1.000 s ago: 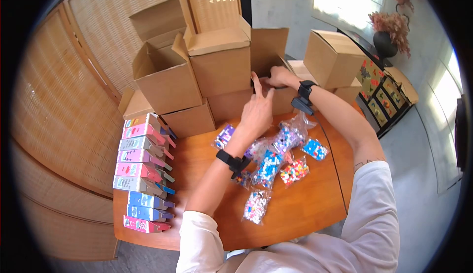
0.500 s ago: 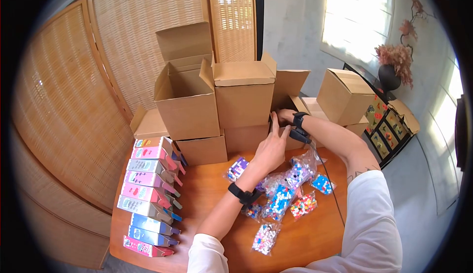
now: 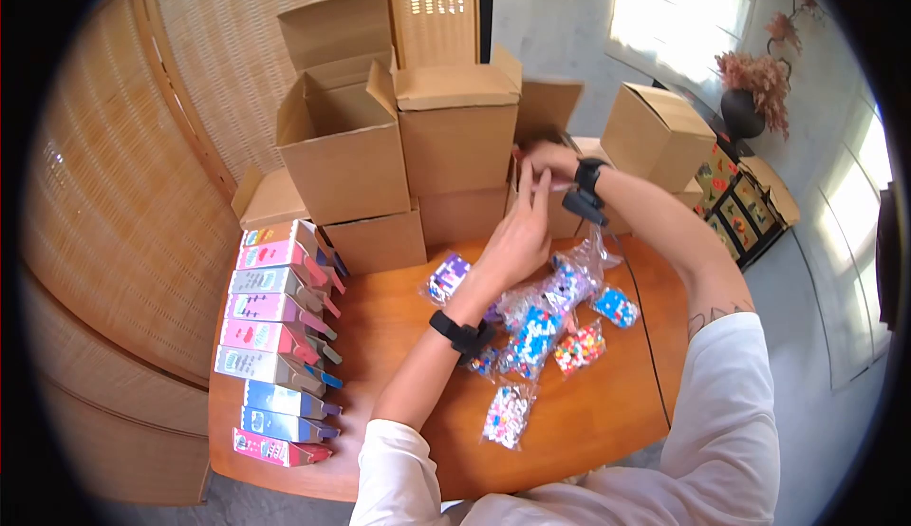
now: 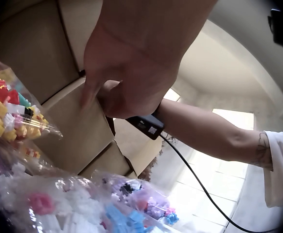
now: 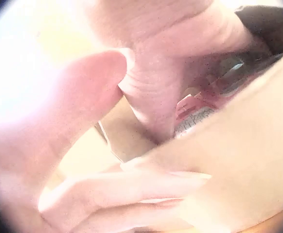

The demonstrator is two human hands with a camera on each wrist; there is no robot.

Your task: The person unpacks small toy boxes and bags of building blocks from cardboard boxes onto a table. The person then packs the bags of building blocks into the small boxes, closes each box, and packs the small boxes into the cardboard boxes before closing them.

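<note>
At the open cardboard box (image 4: 76,138) behind the beads, both hands work close together. My left hand (image 3: 517,241) touches the front wall, its fingers stretched towards the rim and lying along the cardboard. The right hand (image 3: 552,159) reaches over that rim, with its fingers down in the opening. Red and grey printed items (image 5: 197,114) show inside, beside the right fingers; those fingertips are hidden, and I cannot tell whether they grip anything. Clear bags of coloured pieces lie in front of the box, among them a blue-and-white bag (image 3: 533,334) and a pink-and-white bag (image 3: 508,417).
More cardboard boxes stand stacked at the back, including a tall open box (image 3: 342,170) and a box (image 3: 655,137) on the right. Along the table's left edge runs a row of printed cartons (image 3: 261,336). A black cable (image 3: 650,365) hangs from the right wrist camera.
The head view tilted up, then partly back down. The right hand, which was deeper in the box half a second ago, sits a little higher at the opening. Left hand stays at the front wall.
</note>
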